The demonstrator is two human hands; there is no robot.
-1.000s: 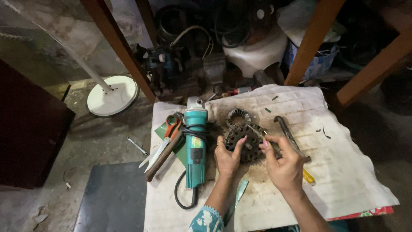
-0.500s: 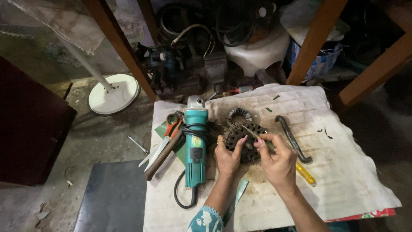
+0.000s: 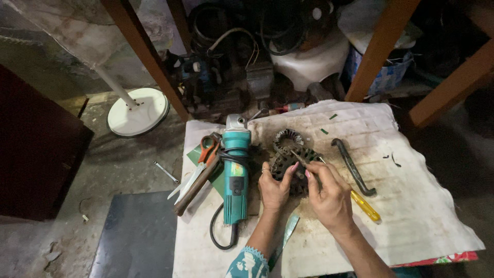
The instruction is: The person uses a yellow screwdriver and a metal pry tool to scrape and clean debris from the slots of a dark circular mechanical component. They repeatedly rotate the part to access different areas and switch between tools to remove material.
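Observation:
A dark, greasy round motor stator (image 3: 292,159) with slotted teeth lies on a stained white cloth (image 3: 411,206). My left hand (image 3: 274,188) grips its near left edge and steadies it. My right hand (image 3: 329,193) pinches a thin pointed metal tool (image 3: 297,156) whose tip rests in the stator's slots. A second ring-shaped part (image 3: 288,138) sits just behind the stator.
A teal angle grinder (image 3: 235,170) with a black cord lies left of my hands, beside orange-handled scissors (image 3: 206,152) and a wooden-handled tool (image 3: 198,180). A black bent bar (image 3: 352,167) and a yellow-handled screwdriver (image 3: 365,206) lie to the right. Wooden legs, motors and a white fan base (image 3: 138,110) stand behind.
My hands have stayed on the stator; the right hand with the thin tool shifted slightly left over the slots. The view has barely moved.

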